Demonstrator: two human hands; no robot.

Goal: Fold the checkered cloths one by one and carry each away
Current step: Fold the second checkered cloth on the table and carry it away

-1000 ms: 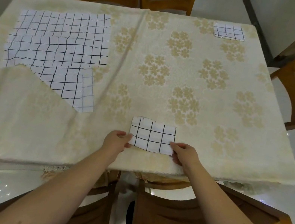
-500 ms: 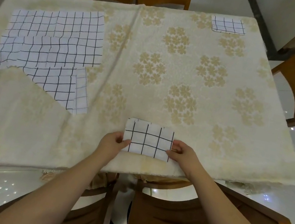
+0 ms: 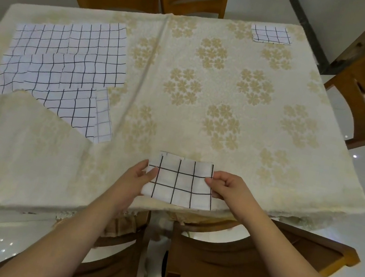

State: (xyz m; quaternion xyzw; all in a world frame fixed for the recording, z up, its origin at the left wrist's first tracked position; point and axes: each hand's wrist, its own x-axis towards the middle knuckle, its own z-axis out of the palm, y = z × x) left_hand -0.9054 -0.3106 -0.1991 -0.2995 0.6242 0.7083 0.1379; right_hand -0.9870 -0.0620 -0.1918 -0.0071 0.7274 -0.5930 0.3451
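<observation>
Both hands are pinching the folded cloth point(image 3: 181, 182) at the counter's point(image 3: 234, 86) near edge: the left hand point(image 3: 138, 177) is taking its left side with curled fingers point(image 3: 152, 172), the right hand point(image 3: 228, 188) its right side. The cloth is looking light, thin and limp, so it is likely to sag and unfold unless both sides are gripped through all layers. Unfolded cloths point(image 3: 67, 64) are lying by the left edge, and a folded one point(image 3: 271, 34) at the far right corner.
</observation>
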